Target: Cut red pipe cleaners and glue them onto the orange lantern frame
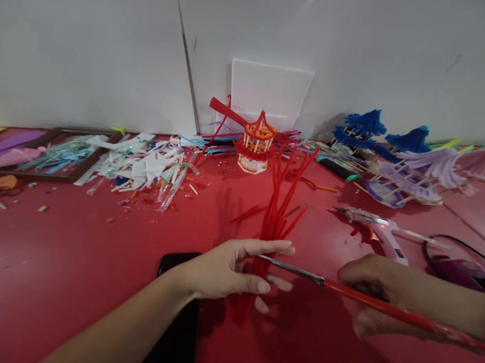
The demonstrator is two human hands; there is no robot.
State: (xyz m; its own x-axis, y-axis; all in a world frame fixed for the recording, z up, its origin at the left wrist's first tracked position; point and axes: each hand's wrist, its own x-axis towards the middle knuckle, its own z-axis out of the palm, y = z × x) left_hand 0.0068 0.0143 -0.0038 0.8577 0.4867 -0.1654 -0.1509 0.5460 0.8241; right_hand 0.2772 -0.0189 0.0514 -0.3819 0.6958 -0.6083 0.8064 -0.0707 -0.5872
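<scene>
At lower centre, the left hand [244, 271] loosely grasps red strands [271, 223], seemingly not yet cut; the right hand [370, 295] grips scissors [343, 289], blades at the bundle. Upper centre, a red-and-orange pavilion [257, 143] looks largely built.

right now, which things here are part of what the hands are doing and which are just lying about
Seemingly in use:
red stems, in the left hand
red-handled tool, in the right hand, reaching the stems

Apparently just lying about:
white scraps
brown frame
glue gun
blue-topped models
black flat object
</scene>
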